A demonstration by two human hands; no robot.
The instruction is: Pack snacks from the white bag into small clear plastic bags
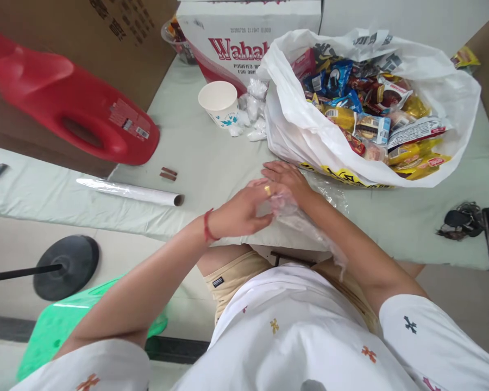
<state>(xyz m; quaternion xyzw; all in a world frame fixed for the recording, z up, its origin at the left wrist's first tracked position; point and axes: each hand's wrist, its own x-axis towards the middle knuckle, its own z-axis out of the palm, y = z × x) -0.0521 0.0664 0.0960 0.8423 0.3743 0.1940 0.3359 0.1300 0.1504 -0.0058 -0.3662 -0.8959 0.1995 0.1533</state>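
Note:
A crumpled piece of clear plastic film (287,209) is bunched between my two hands near the table's front edge, its loose end trailing down beside my right forearm. My left hand (252,209), with a ring and a red wrist cord, presses against the film; its fingers are partly blurred. My right hand (288,180) lies over the other side of the bunch, fingers bent toward the left hand. More clear film (330,190) lies flat on the table behind the right wrist. Several crumpled film balls (256,103) sit beyond the hands, beside a paper cup (219,103).
A white plastic bag (297,136) full of packaged snacks stands behind my right hand, by a Wahaha carton (244,43). Leftward are a film roll (130,191), small brown strips (168,173) and a red jug (106,130). Keys (458,220) lie at right.

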